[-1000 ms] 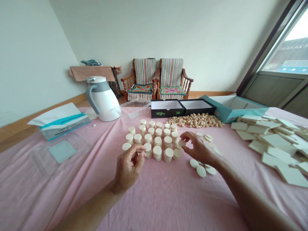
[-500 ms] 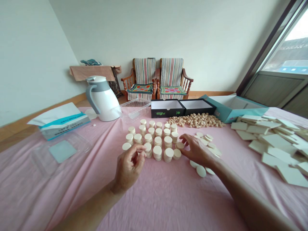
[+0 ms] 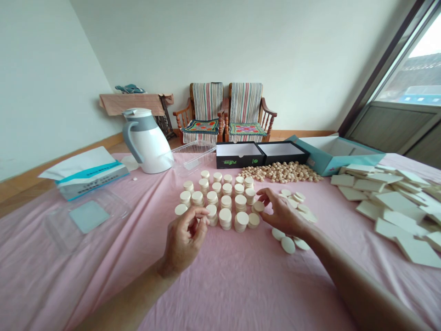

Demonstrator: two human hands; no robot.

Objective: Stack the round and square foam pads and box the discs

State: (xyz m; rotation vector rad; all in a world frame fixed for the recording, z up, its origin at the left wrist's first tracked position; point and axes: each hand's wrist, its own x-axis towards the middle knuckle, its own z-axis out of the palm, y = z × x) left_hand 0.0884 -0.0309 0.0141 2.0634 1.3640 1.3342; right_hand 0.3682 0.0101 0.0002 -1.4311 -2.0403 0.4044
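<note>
Round pale wooden discs stand in several short stacks [image 3: 226, 202] on the pink cloth. My right hand [image 3: 280, 211] is at the right side of the stacks, its thumb and fingers closed around a wooden disc [image 3: 258, 207] there. A low stack [image 3: 253, 219] stands just in front of that disc. My left hand [image 3: 186, 236] is curled, thumb close to the index finger, beside a front stack [image 3: 212, 214]; no disc shows in its fingers. Loose discs [image 3: 288, 245] lie below my right wrist, and more discs [image 3: 299, 197] lie behind it.
Behind the stacks lie small wooden pieces [image 3: 289, 172] and two black boxes [image 3: 237, 161]. A teal box [image 3: 337, 158] and square pale boards [image 3: 392, 207] are at right. At left stand a jug [image 3: 151, 147], tissue pack [image 3: 89, 177] and clear plastic tray [image 3: 86, 220].
My right hand has shifted slightly away from me, and the disc at its fingertips has moved a little the same way. My left hand has stayed put.
</note>
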